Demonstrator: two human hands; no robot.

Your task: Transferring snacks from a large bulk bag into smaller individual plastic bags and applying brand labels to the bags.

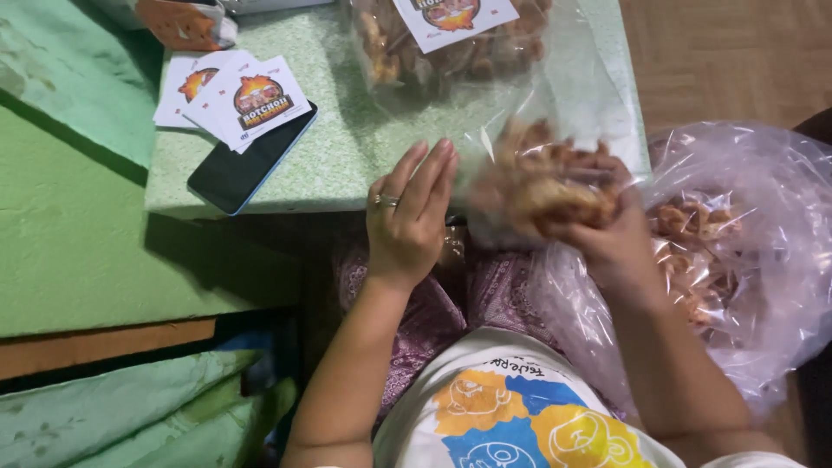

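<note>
My right hand (617,243) grips a handful of brown fried snack pieces (544,184) and pushes them into a small clear plastic bag (555,121). My left hand (409,217), a ring on one finger, lies flat with fingers together against the left side of that bag's mouth at the table edge. A large clear plastic sack (763,260) with more of the fried pieces sits by my right arm.
A filled, labelled snack bag (451,43) lies at the back of the low green table (347,147). A stack of printed label cards (234,95) rests partly on a dark phone (243,169). Green cushions are at left, wooden floor at top right.
</note>
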